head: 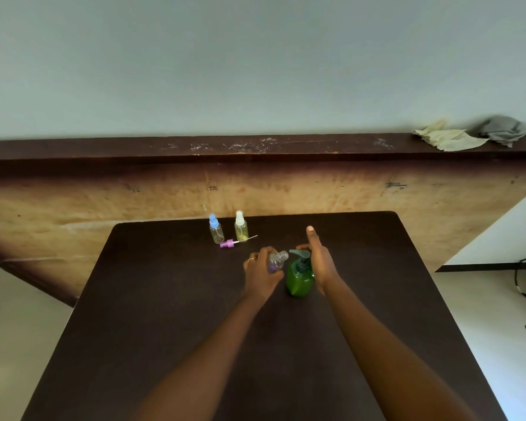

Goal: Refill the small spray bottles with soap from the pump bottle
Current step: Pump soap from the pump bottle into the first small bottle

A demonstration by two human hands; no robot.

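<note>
Centre of frame, far edge of the dark desk (164, 299): blue-capped spray bottle (215, 230) upright, contents look clear. Just right of it, white-capped spray bottle (241, 228) upright, yellowish liquid inside. In front of the pair, a purple spray cap (229, 244) lies on its side, its thin tube pointing right past the white-capped bottle's base.

Toward mid-frame: left hand (260, 275), grip closed round a small clear bottle (277, 260). The bottle is uncapped and tilted, its open neck angled right toward the pump spout.

Just right: green pump bottle (299, 278) upright on the desk, dark pump head, spout facing left.

Right hand (320, 261) close against the pump bottle's right side, grip open, one finger straight and pointing away. A fingertip shows behind the pump head; contact unclear.

Upper right, on the wooden ledge: pale cloth (450, 138), grey cloth (503, 131).
</note>
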